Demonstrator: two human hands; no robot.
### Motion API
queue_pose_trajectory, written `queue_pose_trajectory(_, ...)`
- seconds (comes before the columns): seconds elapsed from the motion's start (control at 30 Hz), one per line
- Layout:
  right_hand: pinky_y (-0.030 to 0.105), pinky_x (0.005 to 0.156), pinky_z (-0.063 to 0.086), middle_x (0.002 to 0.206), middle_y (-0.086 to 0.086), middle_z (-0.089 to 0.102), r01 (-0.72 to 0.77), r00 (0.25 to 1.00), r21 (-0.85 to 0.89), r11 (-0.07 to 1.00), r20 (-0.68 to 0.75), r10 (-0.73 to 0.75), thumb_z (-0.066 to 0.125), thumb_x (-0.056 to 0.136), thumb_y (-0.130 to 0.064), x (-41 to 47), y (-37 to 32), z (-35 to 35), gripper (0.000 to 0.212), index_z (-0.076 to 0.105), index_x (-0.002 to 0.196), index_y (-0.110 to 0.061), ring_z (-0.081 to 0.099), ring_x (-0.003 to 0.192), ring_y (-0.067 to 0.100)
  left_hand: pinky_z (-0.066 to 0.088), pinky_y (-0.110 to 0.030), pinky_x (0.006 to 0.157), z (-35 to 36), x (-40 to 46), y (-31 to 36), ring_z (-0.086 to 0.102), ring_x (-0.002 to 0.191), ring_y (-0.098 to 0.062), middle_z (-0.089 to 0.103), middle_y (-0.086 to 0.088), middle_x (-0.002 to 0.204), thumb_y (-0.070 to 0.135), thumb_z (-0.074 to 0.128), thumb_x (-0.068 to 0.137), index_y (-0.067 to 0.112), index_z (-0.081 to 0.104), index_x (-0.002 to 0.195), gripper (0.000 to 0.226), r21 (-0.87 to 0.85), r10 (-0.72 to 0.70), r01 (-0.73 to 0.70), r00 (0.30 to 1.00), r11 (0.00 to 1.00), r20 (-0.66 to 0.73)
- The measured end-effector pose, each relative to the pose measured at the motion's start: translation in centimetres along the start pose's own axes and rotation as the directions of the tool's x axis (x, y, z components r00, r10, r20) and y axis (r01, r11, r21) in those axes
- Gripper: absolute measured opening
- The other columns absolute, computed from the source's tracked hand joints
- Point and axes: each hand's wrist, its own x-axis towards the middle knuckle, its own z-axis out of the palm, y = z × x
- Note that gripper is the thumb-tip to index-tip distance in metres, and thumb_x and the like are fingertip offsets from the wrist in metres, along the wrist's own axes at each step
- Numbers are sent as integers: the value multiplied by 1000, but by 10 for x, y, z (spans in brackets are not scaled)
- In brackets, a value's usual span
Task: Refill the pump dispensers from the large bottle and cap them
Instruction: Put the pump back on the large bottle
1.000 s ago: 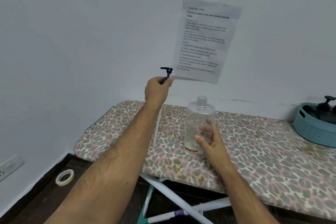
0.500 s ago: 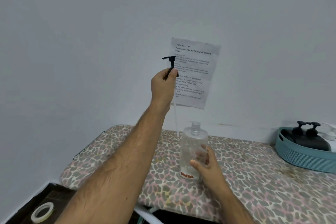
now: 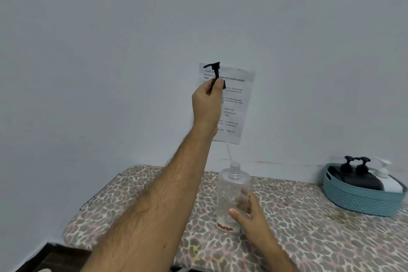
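Now: uncapping step, pump out of bottle.
L hand (image 3: 207, 104) pinches black pump head (image 3: 215, 73) high; R hand (image 3: 247, 212) wraps clear dispenser (image 3: 231, 187). Next, prob. park pump, fetch refill.

The bottle (image 3: 233, 196) looks like clear, smooth plastic, see-through enough to show fingers behind it. The pump head (image 3: 214, 70) is matt black plastic with a thin translucent tube (image 3: 229, 152). The ironing board cover (image 3: 309, 216) is leopard-print cloth, a bit stained. The basket (image 3: 357, 202) is ribbed teal plastic. The sheet (image 3: 237, 99) on the matt painted wall (image 3: 110, 51) is plain paper.
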Motion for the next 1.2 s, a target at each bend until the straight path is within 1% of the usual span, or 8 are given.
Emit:
queue_pose_trajectory(0.23, 28, 86, 53, 127, -9, 57, -8, 1000, 21, 1000, -5, 8, 69, 90, -8, -2, 0, 1, 62, 41, 136, -39, 57, 113, 5, 54, -52, 97, 4, -11, -21, 69, 106, -30, 75, -9, 106, 25, 60, 97, 6, 72, 108, 24, 23, -29, 29, 1000, 999, 0)
queue_pose_trajectory(0.5, 21, 74, 54, 127, -10, 55, -2, 1000, -9, 1000, -7, 2, 69, 91, -10, -4, 0, 1, 63, 38, 138, -39, 56, 113, 3, 53, -48, 98, -1, -25, -50, 69, 105, -26, 75, -7, 106, 20, 60, 98, 10, 72, 107, 18, 32, -83, 82, 996, 996, 12)
queue_pose_trajectory(0.6, 21, 67, 56, 128, -7, 55, -4, 1000, -10, 1000, -7, 4, 69, 91, -11, -4, 0, 2, 66, 35, 140, -41, 58, 114, 10, 54, -39, 98, -5, -34, -61, 68, 102, -18, 75, -3, 104, 19, 60, 99, 14, 72, 105, 14, 41, -96, 95, 994, 995, 42)
queue_pose_trajectory(0.77, 33, 89, 57, 130, -9, 54, -12, 1000, -11, 1000, -12, 11, 68, 91, -12, -4, 2, 2, 68, 35, 141, -45, 57, 116, 8, 54, -25, 92, -12, -50, -81, 69, 99, -7, 74, 2, 105, 15, 62, 97, 16, 70, 110, 15, 78, -118, 108, 983, 991, 144)
queue_pose_trajectory(0.83, 24, 79, 57, 127, -9, 54, -25, 1000, 9, 1000, -8, 25, 68, 91, -9, -4, -2, 1, 68, 36, 138, -46, 56, 114, 5, 53, -21, 90, -15, -55, -90, 69, 96, -2, 74, 5, 104, 14, 62, 97, 20, 69, 109, 15, 104, -129, 113, 978, 988, 166)
queue_pose_trajectory(0.9, 19, 73, 56, 124, -8, 55, -40, 999, 7, 999, 1, 40, 68, 91, -7, -2, -6, -2, 66, 37, 136, -45, 56, 113, 4, 53, -24, 92, -20, -58, -97, 69, 97, -4, 74, 6, 103, 14, 63, 96, 22, 69, 107, 15, 131, -153, 130, 972, 983, 181)
queue_pose_trajectory(1.03, 24, 82, 56, 123, -6, 56, -49, 999, -56, 997, 2, 49, 71, 89, -10, 4, -7, -10, 66, 38, 135, -43, 57, 114, 9, 54, -20, 86, -27, -68, -107, 69, 89, 1, 75, 12, 93, 12, 65, 95, 27, 70, 98, 17, 151, -219, 190, 954, 970, 207)
queue_pose_trajectory(1.2, 36, 92, 56, 124, -2, 56, -52, 999, -84, 995, -11, 51, 75, 85, -13, 4, -9, -22, 64, 42, 133, -41, 59, 114, 12, 53, -15, 79, -29, -81, -120, 71, 91, -5, 76, 3, 97, 8, 69, 91, 20, 72, 102, 16, 159, -279, 246, 930, 956, 241)
